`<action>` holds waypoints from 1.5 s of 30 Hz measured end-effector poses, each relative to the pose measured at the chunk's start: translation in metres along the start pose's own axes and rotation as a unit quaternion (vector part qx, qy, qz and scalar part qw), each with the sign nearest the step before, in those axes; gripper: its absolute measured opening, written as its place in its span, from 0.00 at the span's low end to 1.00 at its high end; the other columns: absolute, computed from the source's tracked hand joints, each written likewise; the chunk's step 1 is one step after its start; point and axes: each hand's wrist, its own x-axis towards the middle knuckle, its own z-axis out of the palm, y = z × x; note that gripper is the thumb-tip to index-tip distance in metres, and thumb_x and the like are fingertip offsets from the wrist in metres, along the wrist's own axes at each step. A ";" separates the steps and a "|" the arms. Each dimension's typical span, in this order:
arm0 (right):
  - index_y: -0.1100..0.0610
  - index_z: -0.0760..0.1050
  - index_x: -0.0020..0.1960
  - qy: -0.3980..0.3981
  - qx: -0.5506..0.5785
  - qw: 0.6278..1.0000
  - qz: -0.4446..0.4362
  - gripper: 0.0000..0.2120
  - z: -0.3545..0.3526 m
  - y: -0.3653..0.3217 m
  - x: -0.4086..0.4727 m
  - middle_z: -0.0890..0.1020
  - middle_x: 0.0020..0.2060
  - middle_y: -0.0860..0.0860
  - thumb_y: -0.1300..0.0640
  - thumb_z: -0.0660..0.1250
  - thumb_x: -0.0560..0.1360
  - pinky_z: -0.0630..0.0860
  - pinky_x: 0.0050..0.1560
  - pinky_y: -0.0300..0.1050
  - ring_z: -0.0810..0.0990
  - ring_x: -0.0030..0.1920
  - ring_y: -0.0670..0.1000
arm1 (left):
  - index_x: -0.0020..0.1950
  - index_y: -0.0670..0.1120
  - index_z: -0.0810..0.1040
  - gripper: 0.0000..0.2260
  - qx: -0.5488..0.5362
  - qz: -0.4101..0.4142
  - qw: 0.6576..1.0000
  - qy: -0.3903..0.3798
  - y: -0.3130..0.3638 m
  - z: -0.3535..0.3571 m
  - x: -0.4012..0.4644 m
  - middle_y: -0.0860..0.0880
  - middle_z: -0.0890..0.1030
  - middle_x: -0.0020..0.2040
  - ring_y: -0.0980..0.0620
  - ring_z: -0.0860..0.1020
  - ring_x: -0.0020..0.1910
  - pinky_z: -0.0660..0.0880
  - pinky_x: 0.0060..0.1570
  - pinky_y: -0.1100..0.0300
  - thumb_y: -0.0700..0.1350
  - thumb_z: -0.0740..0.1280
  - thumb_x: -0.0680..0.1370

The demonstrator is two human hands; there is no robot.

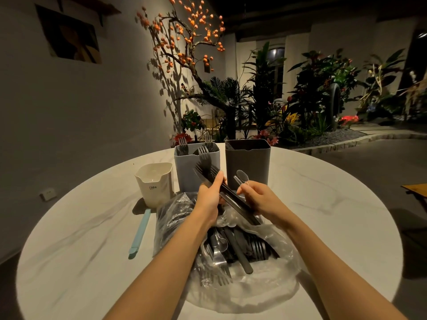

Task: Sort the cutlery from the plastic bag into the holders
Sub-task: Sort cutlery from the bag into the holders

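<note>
Left grip (209, 195) curls around a bundle of black forks (209, 173), tines toward 11 o'clock. Right grip (258, 196) pinches a clear spoon (241, 176). Both hover above the open plastic bag (265, 287) on the bench (80, 262); cream holder (154, 188), blue holder (184, 167) and grey holder (248, 160) stand at 12 o'clock.

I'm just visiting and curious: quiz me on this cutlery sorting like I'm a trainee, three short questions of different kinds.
1. True or false: the blue holder already has forks in it.
2. The right hand pinches: A) a clear spoon B) a knife C) a lid
3. Fill in: the left hand grips a bundle of black ____.

Key: 1 true; 2 A; 3 forks.
</note>
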 end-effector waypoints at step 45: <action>0.57 0.73 0.38 -0.001 0.107 0.992 0.066 0.13 0.005 0.000 0.001 0.74 0.24 0.44 0.55 0.62 0.80 0.70 0.29 0.33 0.73 0.27 0.43 | 0.43 0.42 0.74 0.10 -0.084 -0.021 0.996 -0.031 -0.004 0.003 -0.001 0.49 0.74 0.33 0.57 0.70 0.28 0.70 0.28 0.64 0.40 0.59 0.83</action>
